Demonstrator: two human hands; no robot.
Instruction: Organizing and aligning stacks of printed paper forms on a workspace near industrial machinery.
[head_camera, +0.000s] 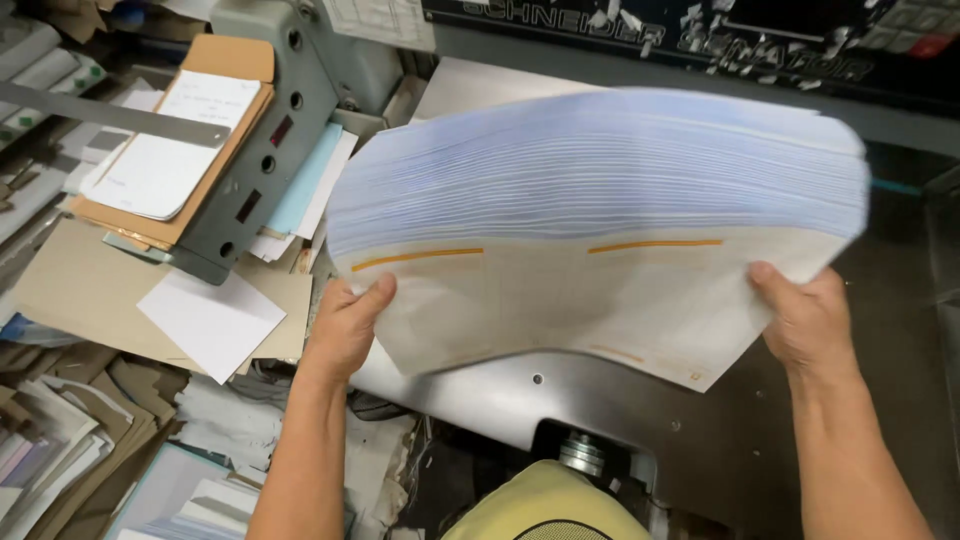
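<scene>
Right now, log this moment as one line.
left hand: holds paper stack | right hand: holds same stack | stack: lifted, fanned, above metal table

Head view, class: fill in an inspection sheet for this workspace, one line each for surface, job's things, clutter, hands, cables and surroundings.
Surface: grey metal machine table, partly covered.
Job's things: thick paper stack, fanned and bowed, lifted off the table at its near edge.
Clutter: loose white sheet, clipboard with paper, metal ruler, cardboard scraps.
Hands: left hand and right hand each grip a near corner of the stack, thumbs on top.
Cables: nothing seen.
Surroundings: grey perforated bracket at left, dark machine panel behind.
</scene>
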